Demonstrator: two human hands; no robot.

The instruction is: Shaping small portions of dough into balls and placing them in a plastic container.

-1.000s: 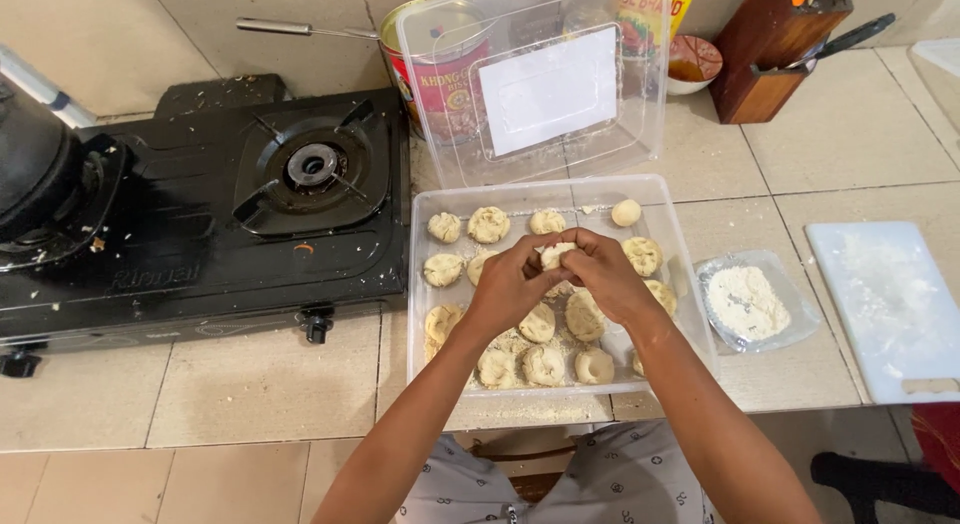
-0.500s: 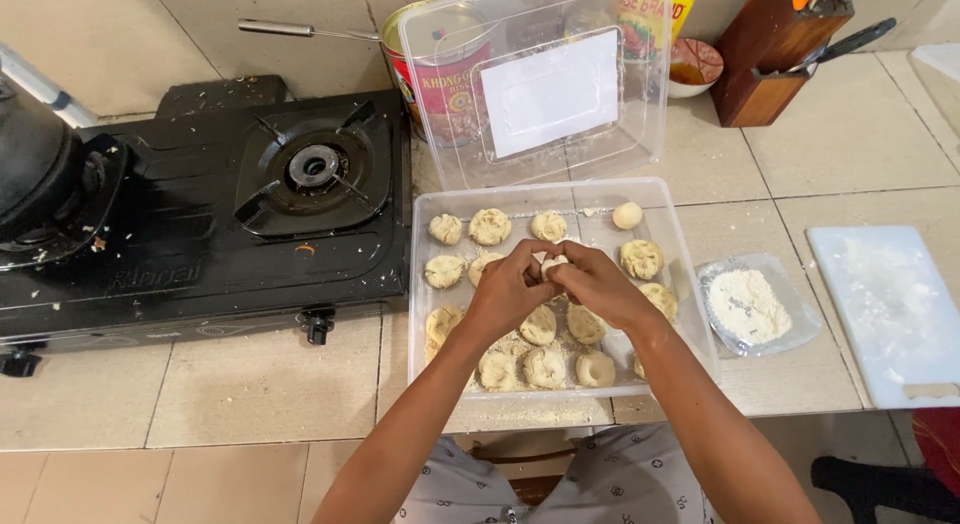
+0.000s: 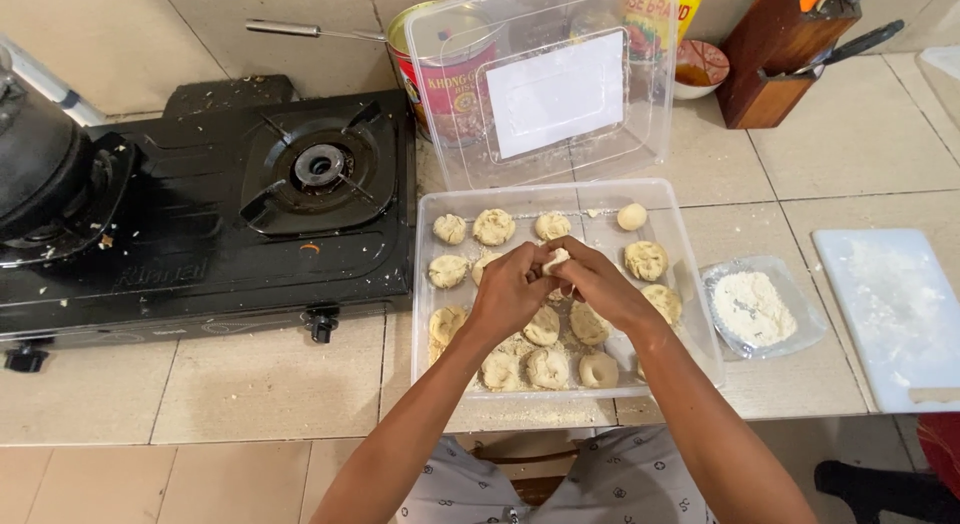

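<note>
My left hand [image 3: 508,290] and my right hand [image 3: 592,280] meet over the middle of a clear plastic tray [image 3: 690,246], both pinching one small pale dough piece [image 3: 555,260] between their fingertips. Several shaped dough pieces [image 3: 494,226] lie in rows on the tray's floured bottom, under and around my hands. A round smooth dough ball [image 3: 631,217] sits near the tray's far right corner. Parts of the middle rows are hidden by my hands.
The tray's clear lid [image 3: 545,89] leans upright behind it, against a red can [image 3: 452,76]. A black gas stove [image 3: 230,199] with a dark pot [image 3: 35,169] stands left. Right of the tray are a small flour dish [image 3: 757,306], a white board [image 3: 895,314] and a wooden knife block [image 3: 775,64].
My hands have stayed over the tray's middle, working the small dough piece between the fingers; they have shifted slightly toward the far side. Nothing else moved.
</note>
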